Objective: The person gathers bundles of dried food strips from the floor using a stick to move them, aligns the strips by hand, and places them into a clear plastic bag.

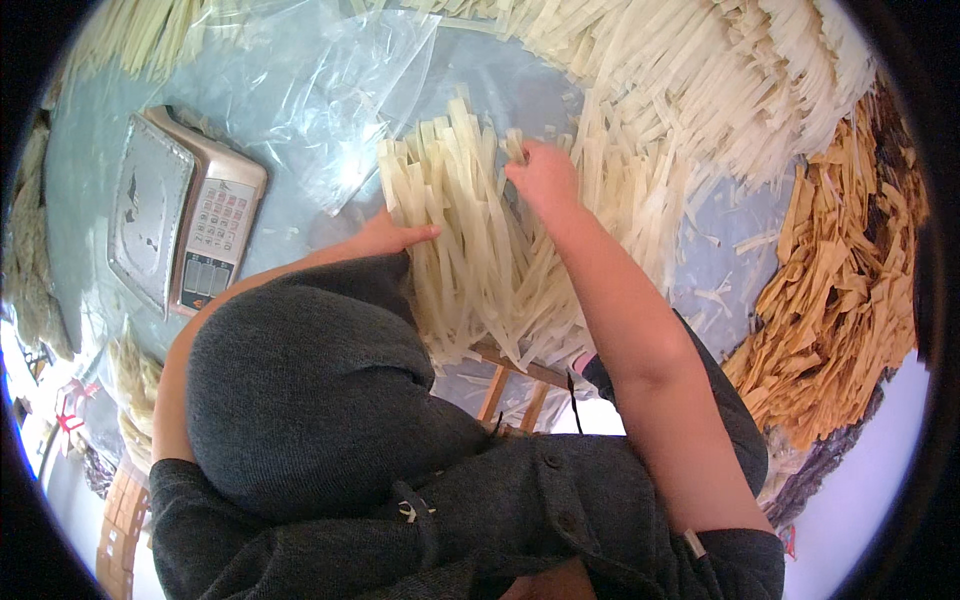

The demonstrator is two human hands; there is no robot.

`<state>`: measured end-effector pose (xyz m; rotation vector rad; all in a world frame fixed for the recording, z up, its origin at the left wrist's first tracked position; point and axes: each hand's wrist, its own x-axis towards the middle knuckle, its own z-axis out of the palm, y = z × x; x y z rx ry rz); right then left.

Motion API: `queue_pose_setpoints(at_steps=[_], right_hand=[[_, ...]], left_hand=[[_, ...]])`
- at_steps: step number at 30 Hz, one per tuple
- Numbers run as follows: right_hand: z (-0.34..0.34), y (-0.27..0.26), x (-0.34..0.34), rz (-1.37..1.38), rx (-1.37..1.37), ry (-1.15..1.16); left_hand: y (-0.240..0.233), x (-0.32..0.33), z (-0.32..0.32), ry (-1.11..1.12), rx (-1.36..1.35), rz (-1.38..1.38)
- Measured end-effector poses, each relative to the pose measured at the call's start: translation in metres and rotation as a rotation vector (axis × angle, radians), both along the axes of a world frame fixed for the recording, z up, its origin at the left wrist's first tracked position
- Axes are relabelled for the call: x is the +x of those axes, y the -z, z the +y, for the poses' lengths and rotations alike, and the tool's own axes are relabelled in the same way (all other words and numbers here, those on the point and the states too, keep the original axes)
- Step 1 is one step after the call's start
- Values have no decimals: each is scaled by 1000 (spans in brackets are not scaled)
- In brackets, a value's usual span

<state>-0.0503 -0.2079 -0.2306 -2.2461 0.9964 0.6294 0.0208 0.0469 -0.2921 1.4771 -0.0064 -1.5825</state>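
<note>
Before me lies a thick heap of pale, flat dried strips (469, 217), fanned out with its lower ends hanging toward my lap. My left hand (386, 234) rests along the heap's left side, its thumb laid across the outer strips and its other fingers partly hidden. At the upper right of this heap, my right hand (546, 176) pinches a small bunch of strip ends (515, 144) between thumb and fingers. Just right of that hand, more pale strips (637, 180) lie lengthwise in a second, looser layer.
To the left stands a digital weighing scale (214, 217) with a worn metal pan. Clear plastic sheeting (322, 97) lies crumpled beyond it. Pale strips (712, 67) are piled at the far right, brown strips (832, 300) nearer. A wooden stool (517, 375) shows below.
</note>
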Motion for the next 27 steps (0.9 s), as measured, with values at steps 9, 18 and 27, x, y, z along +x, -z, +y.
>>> queue_pose_setpoints(at_steps=[9,18,27], right_hand=[[31,51,-33,-249,397,399],[71,-3,-59,-267,416,182],[7,9,41,-481,156,-32]], left_hand=[[-18,3,-16,123,-71,81],[-37,10,-41,620,11,221],[-23,6,-22,666,4,46]])
